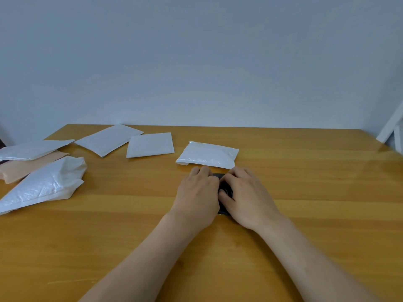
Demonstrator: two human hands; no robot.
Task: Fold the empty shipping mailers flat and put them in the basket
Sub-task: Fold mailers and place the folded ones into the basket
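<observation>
On my feed, everything sits on a wooden counter (305,192), and I place it all against the small black object (225,191) at mid-frame.

Far to the left of the black object, at the counter's edge, lies a thin white mailer (32,149). It overlaps a peach mailer (28,165). Just nearer to me, still well left of the black object, a crumpled white mailer (43,184) lies puffed and creased, not flat. Left of the black object and behind it, a long flat mailer (109,139) rests at an angle, with a square mailer (150,144) just beside it. Directly behind the black object, close to the fingertips, lies a glossy mailer (207,154) with one end folded under. All the faces I see are plain, and I can read no label or print on them.

My view of the left hand (197,192) shows its grip curled down against the black object's left side. The right hand (247,195) grips the other side, fingers bent over the top and thumb pressed on the dark surface. The object is mostly hidden, and I cannot tell what it is.

Far right of the black object, white boards (391,129) lean at the frame edge.
</observation>
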